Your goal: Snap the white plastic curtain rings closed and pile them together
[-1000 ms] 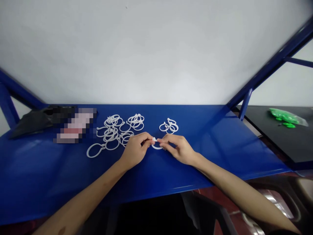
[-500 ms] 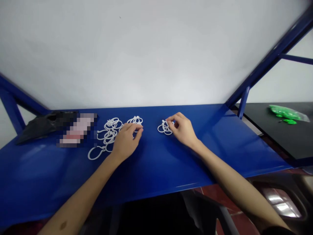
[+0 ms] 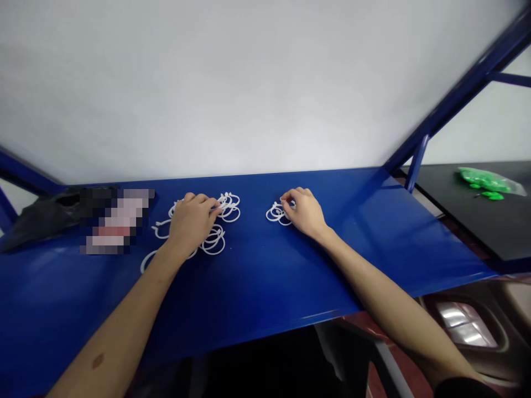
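Two ring piles: left hand (image 3: 191, 221) touches big pile (image 3: 215, 241), right hand (image 3: 305, 213) small pile (image 3: 274, 215).

Left hand (image 3: 191, 221): lying palm-down over the large pile of white rings (image 3: 215, 241), fingertips touching it.
Right hand (image 3: 305, 213): curling its fingers onto the small cluster of rings (image 3: 274, 214).
Blue table (image 3: 265, 276): carrying both heaps, which are lying apart.
Green bag (image 3: 487, 179): sitting on the black table (image 3: 477, 226) at the right.
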Demonstrator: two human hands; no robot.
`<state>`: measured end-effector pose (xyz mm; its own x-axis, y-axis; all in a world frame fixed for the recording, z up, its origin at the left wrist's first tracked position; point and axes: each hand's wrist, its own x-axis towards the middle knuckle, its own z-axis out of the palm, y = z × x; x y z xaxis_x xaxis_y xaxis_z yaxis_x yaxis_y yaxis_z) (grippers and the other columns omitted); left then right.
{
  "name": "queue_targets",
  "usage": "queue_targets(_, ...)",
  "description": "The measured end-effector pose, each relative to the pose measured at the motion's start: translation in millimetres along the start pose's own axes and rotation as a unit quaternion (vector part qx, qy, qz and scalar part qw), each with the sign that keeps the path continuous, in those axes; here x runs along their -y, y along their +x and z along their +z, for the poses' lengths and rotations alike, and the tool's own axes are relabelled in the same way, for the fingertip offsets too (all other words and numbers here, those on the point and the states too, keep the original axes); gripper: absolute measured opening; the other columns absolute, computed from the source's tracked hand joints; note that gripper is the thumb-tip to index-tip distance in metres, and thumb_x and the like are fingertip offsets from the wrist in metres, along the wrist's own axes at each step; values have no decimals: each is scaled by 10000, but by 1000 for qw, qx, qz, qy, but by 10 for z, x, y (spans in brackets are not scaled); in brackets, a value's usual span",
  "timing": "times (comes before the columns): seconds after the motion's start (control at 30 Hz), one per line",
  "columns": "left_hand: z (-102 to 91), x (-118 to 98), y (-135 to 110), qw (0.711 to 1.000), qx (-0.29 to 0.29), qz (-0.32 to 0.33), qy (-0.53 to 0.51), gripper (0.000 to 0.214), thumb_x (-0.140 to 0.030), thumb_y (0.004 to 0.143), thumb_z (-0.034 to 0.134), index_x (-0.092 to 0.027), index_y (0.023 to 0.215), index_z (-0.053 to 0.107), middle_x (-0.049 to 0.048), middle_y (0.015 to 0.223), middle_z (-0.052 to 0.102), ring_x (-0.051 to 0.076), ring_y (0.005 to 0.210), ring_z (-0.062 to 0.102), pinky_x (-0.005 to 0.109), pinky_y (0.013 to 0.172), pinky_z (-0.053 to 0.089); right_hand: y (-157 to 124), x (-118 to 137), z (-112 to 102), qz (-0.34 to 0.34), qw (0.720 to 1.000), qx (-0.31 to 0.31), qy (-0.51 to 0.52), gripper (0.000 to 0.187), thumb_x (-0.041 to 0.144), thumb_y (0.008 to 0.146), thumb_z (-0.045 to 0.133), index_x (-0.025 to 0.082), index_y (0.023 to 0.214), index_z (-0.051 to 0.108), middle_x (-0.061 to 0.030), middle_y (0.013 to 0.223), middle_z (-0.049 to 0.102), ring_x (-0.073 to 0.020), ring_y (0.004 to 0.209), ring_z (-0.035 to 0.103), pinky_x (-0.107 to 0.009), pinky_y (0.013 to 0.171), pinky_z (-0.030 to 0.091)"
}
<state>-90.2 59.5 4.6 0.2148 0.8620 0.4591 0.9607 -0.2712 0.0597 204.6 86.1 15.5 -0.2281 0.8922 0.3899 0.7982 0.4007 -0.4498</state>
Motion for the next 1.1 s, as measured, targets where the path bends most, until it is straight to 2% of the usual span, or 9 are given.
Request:
queue_targets(0.17,-113,53,-34,999,-2,-19,-30,330,-426,968,482,-249,820,718,91,894,725,276,847,558,397,736,394,-61,19,-16,-45,999,-21,4,81,213,934,589,215,911,666,-83,951,680,-256,924,531,-406,805,473)
queue_targets(0.27,-198,4,-43,999,-19,-25,-27,284,-407,959,508,-254,830,710,75,895,743,278,844,569,401,728,390,-116,72,-37,-78,996,-27,20,97,232,959,569,211,931,660,-87,966,680,-255,911,520,-418,823,472)
queue_targets(0.43,-258,-354,-77,997,-58,-43,-20,239,-393,966,520,-240,865,673,65,813,727,286,838,598,418,762,412,-189,220,-56,-133,987,-19,83,91,229,978,556,221,957,644,-68,948,682,-231,888,547,-394,832,478)
queue_targets(0.53,-239,-593,-111,994,-82,-25,-63,208,-357,984,513,-218,936,661,61,868,736,264,839,619,410,798,421,-220,302,-39,-150,983,7,108,101,256,987,557,220,1036,637,-57,926,682,-221,887,572,-380,829,484)
queue_targets(0.63,-211,-743,-152,988,-106,19,-109,191,-330,988,526,-208,932,662,54,876,735,244,843,631,391,802,422,-253,367,-18,-163,975,38,147,161,306,989,573,217,1114,620,-51,940,691,-208,898,609,-376,852,491)
queue_targets(0.73,-193,-825,-189,983,-92,81,-136,199,-334,983,550,-223,874,674,39,822,719,229,836,628,382,805,422,-292,419,-6,-140,963,67,222,175,342,996,560,212,1102,611,-36,920,700,-172,841,638,-328,793,511)
queue_targets(0.83,-185,-864,-207,981,-70,102,-148,217,-346,979,560,-230,847,687,38,789,706,221,817,623,384,807,436,-327,441,12,-94,948,82,292,164,358,991,557,218,1059,609,-13,878,706,-141,769,649,-282,716,521)
queue_targets(1.03,-178,-901,-224,965,-64,135,-215,166,-278,988,539,-243,1028,696,33,982,745,195,909,659,381,901,499,-331,393,45,-49,934,35,353,196,303,958,568,228,1139,586,2,841,691,-131,739,655,-278,708,543)
queue_targets(1.1,-188,-928,-224,956,-91,108,-256,155,-261,980,537,-234,1043,676,42,1039,728,179,931,666,355,900,519,-324,380,31,-53,938,20,343,209,293,957,566,234,1156,592,8,821,681,-129,733,648,-271,691,535)
